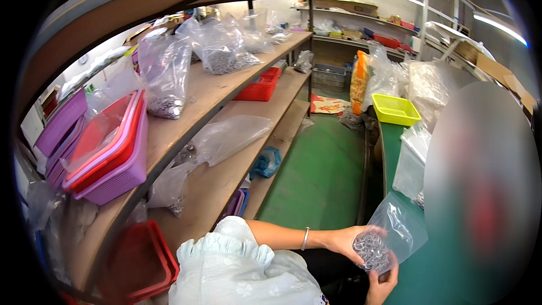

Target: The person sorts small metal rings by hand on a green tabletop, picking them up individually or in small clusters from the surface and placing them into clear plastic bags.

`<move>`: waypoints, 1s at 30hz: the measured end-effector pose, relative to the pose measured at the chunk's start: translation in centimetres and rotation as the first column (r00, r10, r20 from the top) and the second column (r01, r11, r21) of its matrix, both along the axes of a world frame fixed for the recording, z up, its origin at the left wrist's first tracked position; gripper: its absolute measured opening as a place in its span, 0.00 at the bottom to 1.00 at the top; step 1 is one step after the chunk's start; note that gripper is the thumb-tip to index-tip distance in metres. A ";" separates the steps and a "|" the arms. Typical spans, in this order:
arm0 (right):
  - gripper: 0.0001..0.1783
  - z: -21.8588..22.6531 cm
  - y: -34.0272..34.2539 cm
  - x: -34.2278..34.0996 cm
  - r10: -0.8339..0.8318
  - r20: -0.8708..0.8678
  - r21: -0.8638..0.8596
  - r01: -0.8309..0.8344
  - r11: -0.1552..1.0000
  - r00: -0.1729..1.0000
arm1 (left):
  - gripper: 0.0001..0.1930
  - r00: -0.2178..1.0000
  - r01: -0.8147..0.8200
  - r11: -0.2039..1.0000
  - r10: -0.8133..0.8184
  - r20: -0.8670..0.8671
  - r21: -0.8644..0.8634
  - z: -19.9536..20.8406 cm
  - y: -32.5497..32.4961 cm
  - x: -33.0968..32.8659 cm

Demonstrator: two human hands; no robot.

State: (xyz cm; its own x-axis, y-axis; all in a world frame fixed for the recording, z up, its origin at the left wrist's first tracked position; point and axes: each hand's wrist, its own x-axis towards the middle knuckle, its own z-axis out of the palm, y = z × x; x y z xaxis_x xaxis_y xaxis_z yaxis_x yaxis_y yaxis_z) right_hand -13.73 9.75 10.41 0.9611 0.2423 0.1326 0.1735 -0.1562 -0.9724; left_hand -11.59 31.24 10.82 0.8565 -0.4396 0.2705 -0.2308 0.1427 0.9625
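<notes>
The left hand, at the lower right of the frame, has its fingers curled around the upper left side of a clear plastic bag whose filled part bulges with small, silvery metal pieces. The right hand, rising from the lower edge, presses its bent fingers against the lower side of the same bulge, so both hands hold the bag between them. The bag's looser, nearly flat part spreads toward the upper right, over the green tabletop.

A thin bangle circles the left wrist, and the forearm runs back to a pale, ruffled sleeve at lower centre. Above the hands, on the tabletop at the right, stands another clear bag with metal pieces at its bottom; farther up is a bright yellow tray. A grey blur covers the right side.

At centre, green floor separates the table from wooden shelving on the left. The upper board bears filled clear bags and stacked purple and red baskets. A blue plastic bag lies on a lower board; red trays sit at lower left.
</notes>
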 end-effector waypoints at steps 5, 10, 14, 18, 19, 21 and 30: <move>0.32 -2.5 5.2 2.9 0.220 0.080 0.229 -0.232 0.945 0.972 | 0.25 0.960 -0.057 0.996 0.076 -0.268 0.075 -1.0 4.6 0.1; 0.29 -5.1 9.4 5.5 0.097 0.089 0.201 -0.114 0.973 0.991 | 0.20 0.760 -0.571 0.815 0.481 -0.436 -0.097 -0.2 10.5 1.1; 0.19 -10.1 9.5 6.7 0.254 -0.089 0.165 -0.237 0.957 0.963 | 0.12 0.420 -0.863 0.354 0.899 -0.123 -0.360 6.7 20.6 4.7; 0.17 -11.9 9.5 6.2 0.362 -0.172 0.121 -0.345 0.931 0.916 | 0.19 -0.563 -0.633 -0.470 0.825 -0.052 -0.615 16.5 34.1 7.5; 0.17 -12.0 9.5 6.3 0.363 -0.185 0.123 -0.345 0.931 0.913 | 0.22 -0.767 -0.510 -0.625 0.641 -0.017 -0.591 18.4 37.5 7.4; 0.16 -12.2 9.5 6.4 0.348 -0.186 0.130 -0.328 0.936 0.919 | 0.23 -0.917 -0.386 -0.770 0.382 0.117 -0.508 21.1 41.8 5.0; 0.22 -12.8 8.6 6.3 0.328 -0.264 -0.017 -0.344 0.939 0.907 | 0.37 -0.709 -0.438 -0.745 0.630 0.316 0.504 16.2 55.5 -2.5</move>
